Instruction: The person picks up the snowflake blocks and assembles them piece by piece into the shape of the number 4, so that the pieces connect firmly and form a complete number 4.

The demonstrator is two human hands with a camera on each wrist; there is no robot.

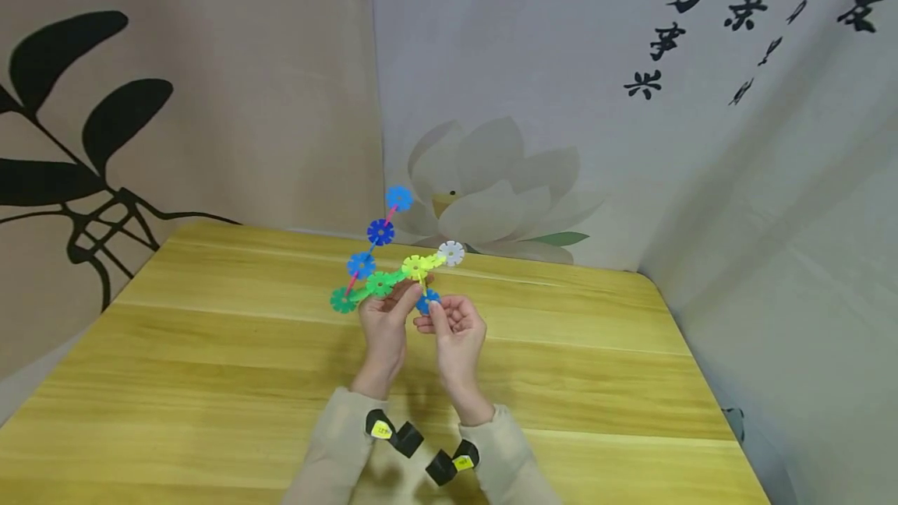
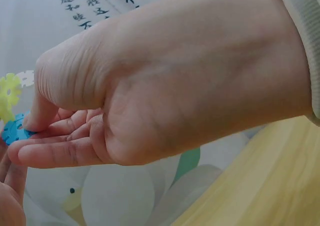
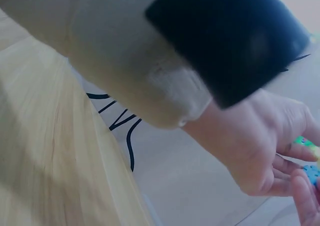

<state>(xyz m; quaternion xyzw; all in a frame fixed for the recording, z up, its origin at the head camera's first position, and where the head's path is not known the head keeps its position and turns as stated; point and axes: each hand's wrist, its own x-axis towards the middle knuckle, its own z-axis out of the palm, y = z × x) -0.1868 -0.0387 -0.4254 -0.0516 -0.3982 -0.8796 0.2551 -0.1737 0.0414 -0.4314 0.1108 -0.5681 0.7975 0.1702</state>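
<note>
A string of interlocking plastic snowflake discs is held up over the table. My left hand (image 1: 384, 326) grips it from below near the green discs (image 1: 380, 284), its thumb up by the yellow disc (image 1: 415, 267). From the green end (image 1: 343, 301), a branch of blue discs (image 1: 381, 232) and pink edge-on ones rises to the upper left. A white disc (image 1: 451, 253) tips the right end. My right hand (image 1: 459, 333) pinches a blue disc (image 1: 427, 301) below the yellow one, thumb on its face. The left wrist view also shows this blue disc (image 2: 17, 130) pinched under a thumb.
The wooden table (image 1: 575, 365) lies under both forearms. Behind it hangs a printed cloth (image 1: 505, 61) with a lotus and lettering. Black boxy devices (image 1: 409, 439) sit on the two sleeve cuffs, close to each other.
</note>
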